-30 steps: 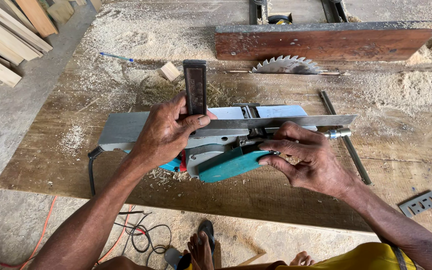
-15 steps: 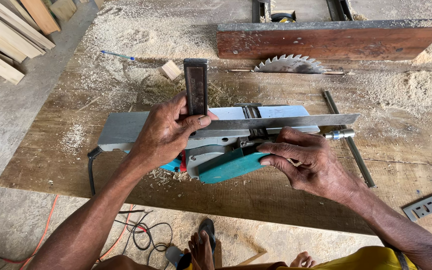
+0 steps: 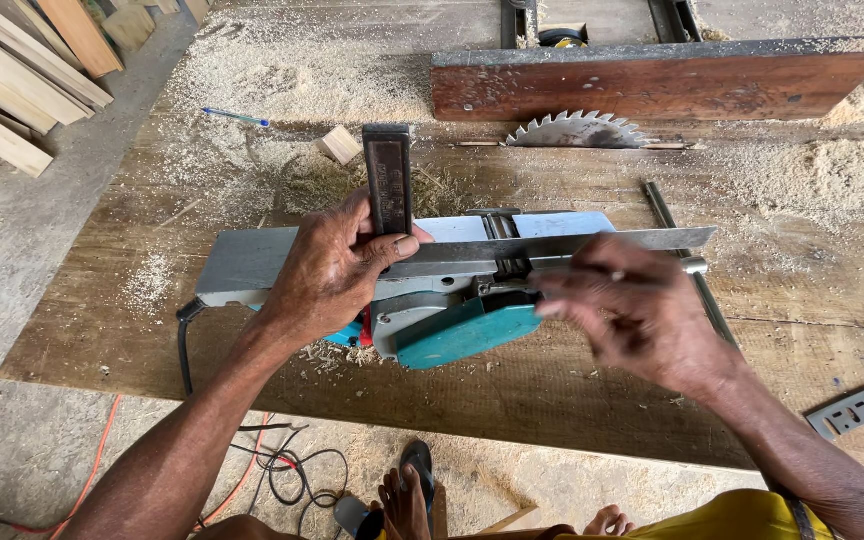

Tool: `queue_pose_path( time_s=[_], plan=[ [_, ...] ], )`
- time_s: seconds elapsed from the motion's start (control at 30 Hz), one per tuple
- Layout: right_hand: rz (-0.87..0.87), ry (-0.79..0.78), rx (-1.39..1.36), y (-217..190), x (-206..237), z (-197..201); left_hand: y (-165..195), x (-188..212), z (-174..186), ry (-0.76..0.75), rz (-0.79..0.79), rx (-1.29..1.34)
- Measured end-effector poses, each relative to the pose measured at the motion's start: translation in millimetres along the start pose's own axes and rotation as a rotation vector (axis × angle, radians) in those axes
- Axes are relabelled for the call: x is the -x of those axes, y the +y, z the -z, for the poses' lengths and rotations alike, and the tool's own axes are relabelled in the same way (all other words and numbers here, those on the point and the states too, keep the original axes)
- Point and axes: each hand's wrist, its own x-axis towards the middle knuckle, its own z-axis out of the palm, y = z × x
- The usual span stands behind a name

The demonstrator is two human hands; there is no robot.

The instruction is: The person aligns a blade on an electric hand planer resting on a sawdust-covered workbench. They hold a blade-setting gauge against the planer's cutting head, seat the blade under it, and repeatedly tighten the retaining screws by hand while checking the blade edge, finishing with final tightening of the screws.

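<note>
Tabletop (image 3: 552,400) carried an upturned planer (image 3: 452,300) beneath both hands. Left hand (image 3: 337,265) gripped a try square (image 3: 472,250) lying across the planer. Right hand (image 3: 642,310), blurred, fingers loosely curled, hovered beside the square's blade; grip unclear.

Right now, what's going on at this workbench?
A person has an electric planer lying upside down on a sawdust-covered wooden bench. The left hand presses a try square against the planer's flat sole. The right hand is blurred beside the teal housing, fingers spread, gripping nothing clearly. A circular saw blade sticks up behind.
</note>
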Motion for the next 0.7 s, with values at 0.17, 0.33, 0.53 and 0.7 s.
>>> queue_pose_path(
  time_s=[0.17, 0.33, 0.53, 0.7],
  plan=[
    [-0.076, 0.101, 0.481, -1, -2, 17, 3, 2, 5, 0.006, -0.016, -0.027],
    [-0.162, 0.063, 0.341, -4, -15, 13, -1, 1, 10, 0.0, -0.001, -0.036],
    [-0.216, 0.064, 0.297, 2, -24, 3, -12, -2, 14, -0.008, -0.023, -0.012],
    [-0.22, 0.05, 0.264, 10, -27, 3, -18, -6, 15, -0.01, -0.015, -0.011]
  ],
)
